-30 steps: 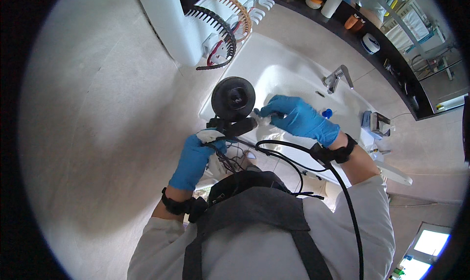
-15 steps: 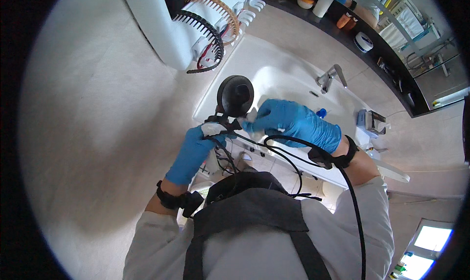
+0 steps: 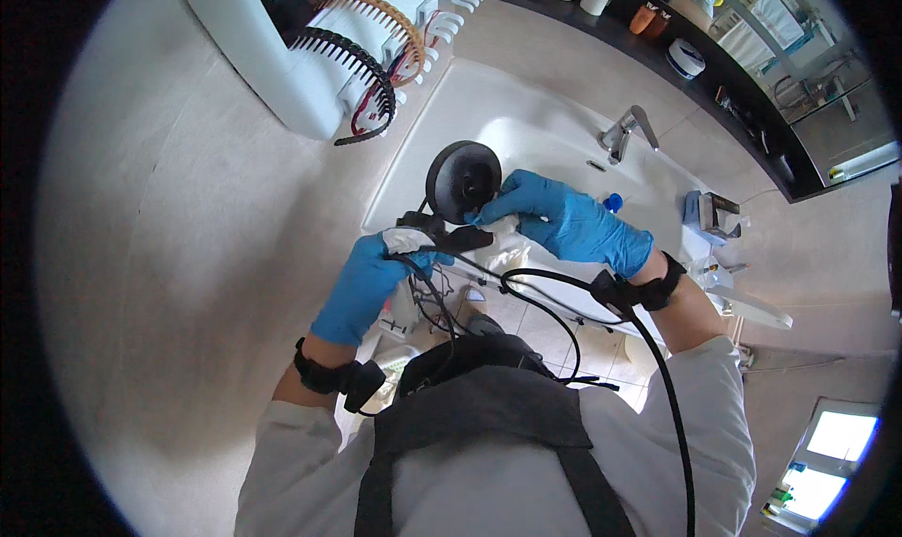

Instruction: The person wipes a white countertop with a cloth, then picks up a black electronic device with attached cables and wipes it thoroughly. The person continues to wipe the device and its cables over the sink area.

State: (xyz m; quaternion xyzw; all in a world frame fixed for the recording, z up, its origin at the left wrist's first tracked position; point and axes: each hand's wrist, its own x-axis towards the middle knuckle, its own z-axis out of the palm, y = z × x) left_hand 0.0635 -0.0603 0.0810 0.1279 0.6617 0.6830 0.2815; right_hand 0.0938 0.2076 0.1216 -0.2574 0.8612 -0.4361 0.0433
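Observation:
My left hand (image 3: 362, 279), in a blue glove, is closed round the lower, narrow part of a black device with a round, dish-like head (image 3: 462, 182). A crumpled white cloth (image 3: 407, 242) lies between this hand and the device. My right hand (image 3: 564, 219), gloved too, has its fingers bent against the lower right rim of the round head. Bunched under those fingers is another piece of white cloth (image 3: 505, 225). The device is held above the left end of a white washbasin (image 3: 423, 128). My fingers hide part of its lower portion.
Black cables (image 3: 662, 368) loop beneath my hands and along my right arm. A chrome tap (image 3: 625, 135) and a blue cap (image 3: 613, 202) are at the basin. Headbands (image 3: 371, 62) hang on a white holder at upper left. A dark shelf (image 3: 700, 81) bears jars and bottles.
The round head has turned and shifted slightly right, showing more of its face. My right fingers have moved from the device's lower part up to the head's rim. My left hand keeps its hold.

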